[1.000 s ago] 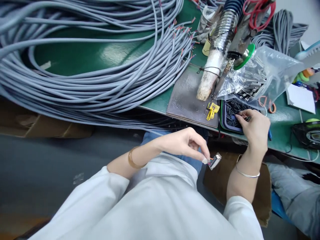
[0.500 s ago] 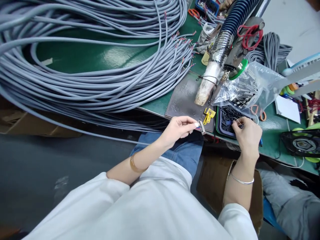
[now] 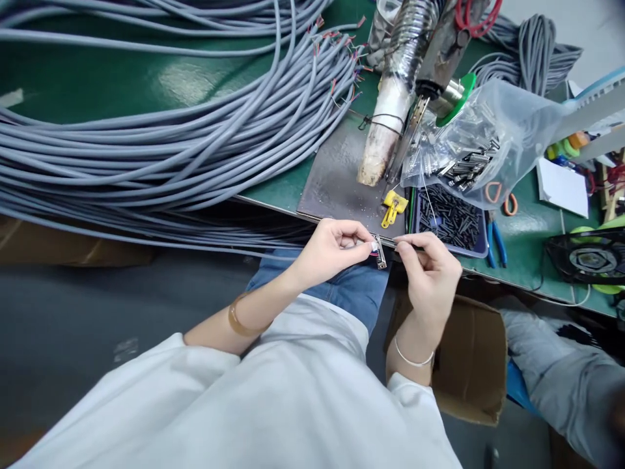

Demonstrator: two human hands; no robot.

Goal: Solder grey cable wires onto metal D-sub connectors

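Note:
My left hand [image 3: 339, 251] pinches the wired end of a small metal multi-pin connector [image 3: 381, 255], with short coloured wires showing at the fingertips. Close on its right, my right hand [image 3: 430, 273] is closed on a slim grey piece [image 3: 388, 241], whose tip reaches the top of the connector; its kind is too small to make out. Behind my right hand stands a blue tray of short black tubes [image 3: 452, 218]. A yellow clip-like tool [image 3: 393, 208] lies on the dark mat [image 3: 332, 176] just beyond the connector.
Grey cables [image 3: 195, 143] with stripped ends cover the left bench. A taped hose [image 3: 385, 124] and a soldering-iron-like tool [image 3: 410, 133] reach over the mat. Right are a solder spool [image 3: 456, 101], a bag of metal parts [image 3: 469, 143], pliers [image 3: 496, 241] and a fan [image 3: 590, 264].
My right hand has moved left from the tray of black tubes to the connector, now with the slim grey piece in its fingers. My left hand still holds the connector. The view has shifted.

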